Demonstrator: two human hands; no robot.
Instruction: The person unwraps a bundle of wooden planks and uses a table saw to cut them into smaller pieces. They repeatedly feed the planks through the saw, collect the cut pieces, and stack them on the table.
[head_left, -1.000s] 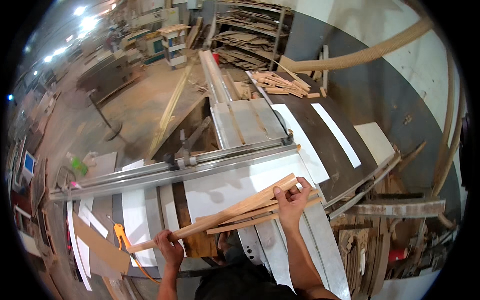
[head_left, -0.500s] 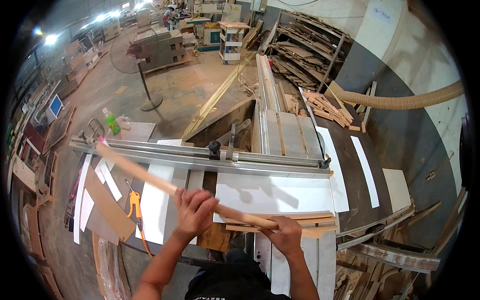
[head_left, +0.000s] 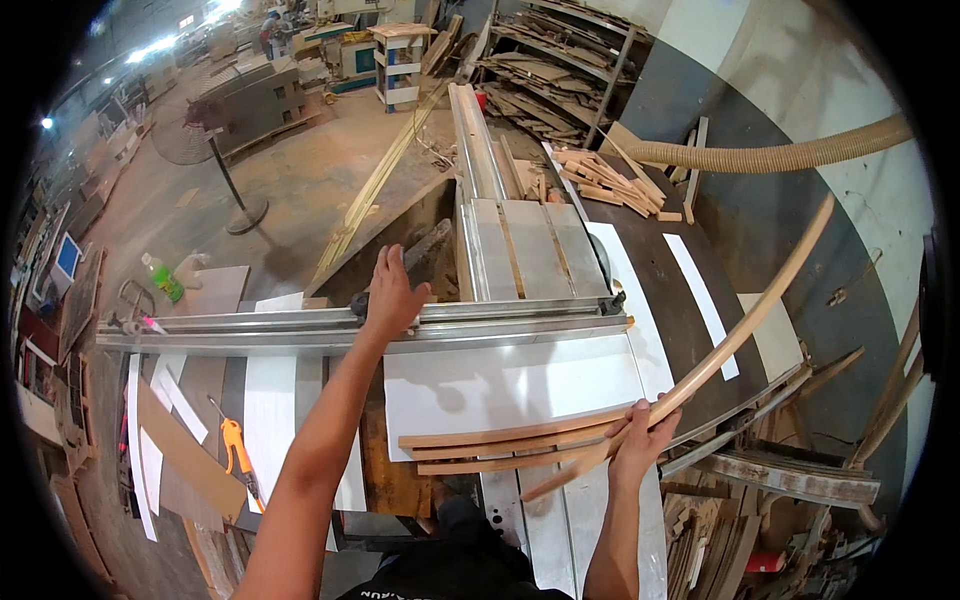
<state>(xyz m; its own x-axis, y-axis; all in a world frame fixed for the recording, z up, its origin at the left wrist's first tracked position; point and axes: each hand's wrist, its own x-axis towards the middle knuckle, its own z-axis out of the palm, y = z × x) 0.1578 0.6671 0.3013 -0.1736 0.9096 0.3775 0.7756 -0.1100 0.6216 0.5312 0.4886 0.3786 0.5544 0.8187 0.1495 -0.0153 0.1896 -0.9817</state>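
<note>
My right hand is closed round a long, slightly curved wooden strip. The strip slants from low beside the hand up to the far right, over the dark tabletop. My left hand reaches over the metal fence, fingers stretched out and holding nothing, beside a dark knob it partly hides. Several wooden strips lie side by side across the front of the white board, just left of my right hand. Behind the fence is the grey slotted saw table.
A pile of short wood pieces lies on the dark tabletop at the far right. An orange air gun lies at the left, near a green bottle. A ribbed hose crosses the right side.
My left hand has let go of the wooden strip and reached forward over the fence. With my right hand, the strip has swung from pointing far left to pointing far right.
</note>
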